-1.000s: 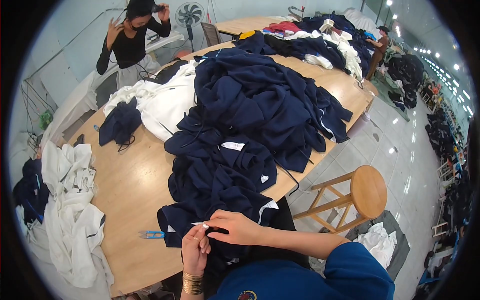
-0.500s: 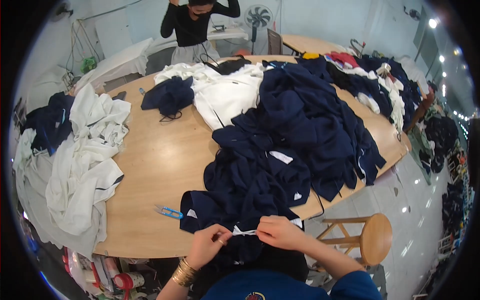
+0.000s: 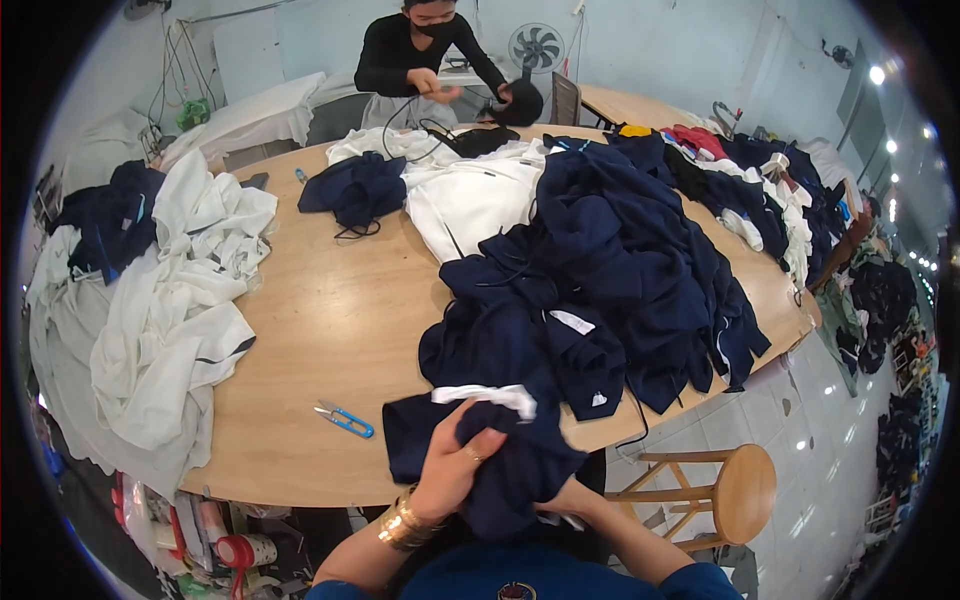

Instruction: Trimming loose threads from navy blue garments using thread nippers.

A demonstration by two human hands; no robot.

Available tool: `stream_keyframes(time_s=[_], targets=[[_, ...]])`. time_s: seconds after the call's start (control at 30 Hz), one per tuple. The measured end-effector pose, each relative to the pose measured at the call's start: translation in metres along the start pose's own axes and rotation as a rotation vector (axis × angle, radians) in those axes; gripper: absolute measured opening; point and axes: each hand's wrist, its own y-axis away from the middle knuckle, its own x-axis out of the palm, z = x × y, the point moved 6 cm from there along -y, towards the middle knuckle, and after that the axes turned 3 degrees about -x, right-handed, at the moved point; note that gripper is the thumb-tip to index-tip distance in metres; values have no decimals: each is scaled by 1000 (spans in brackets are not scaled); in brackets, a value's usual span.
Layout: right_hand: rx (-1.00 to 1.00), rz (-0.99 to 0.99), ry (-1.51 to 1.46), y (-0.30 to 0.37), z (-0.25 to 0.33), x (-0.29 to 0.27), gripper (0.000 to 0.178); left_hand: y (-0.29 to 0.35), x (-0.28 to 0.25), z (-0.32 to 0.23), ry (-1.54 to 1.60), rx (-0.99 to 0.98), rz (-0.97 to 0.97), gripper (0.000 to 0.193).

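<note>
At the table's near edge I have a navy garment [image 3: 525,465] bunched up between my hands. My left hand [image 3: 450,465] is closed on it, thumb over the dark cloth, near a white strip [image 3: 490,397] on the fabric. On the other side my right hand [image 3: 572,500] grips the lower edge, its fingertips hidden behind the folds. A bit of white shows just under that hand. Left of the garment lie blue-handled thread snips [image 3: 345,420] on the wooden table [image 3: 320,330]. More navy garments [image 3: 640,250] are heaped just beyond my hands.
White garments [image 3: 165,330] hang over the table's left side. Another white garment [image 3: 470,200] lies beyond the navy heap. Across the table a co-worker [image 3: 420,60] in black holds a dark item [image 3: 518,103]. A wooden stool [image 3: 745,495] stands at the right, below the table edge.
My hands have left the thin white tie they pinched and now hold the navy garment, lifted and bunched. The co-worker's arms have come down from the head, bringing a dark item into view.
</note>
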Motion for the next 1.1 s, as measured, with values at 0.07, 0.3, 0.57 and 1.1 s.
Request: stream_keyframes(time_s=[0.07,0.3,0.57,1.1], targets=[[28,-42,-30,-14,2,-2,92,-4,10,-2,-27,65,17,37],[295,-433,-206,45,-55,-127,90,-35,-4,-22,118,20,-52,50],[464,-498,-968,73,1,-132,86,-19,46,94,-364,45,204,72],[682,216,-842,251,-38,-71,19,-39,-20,96,-463,-514,164,26]])
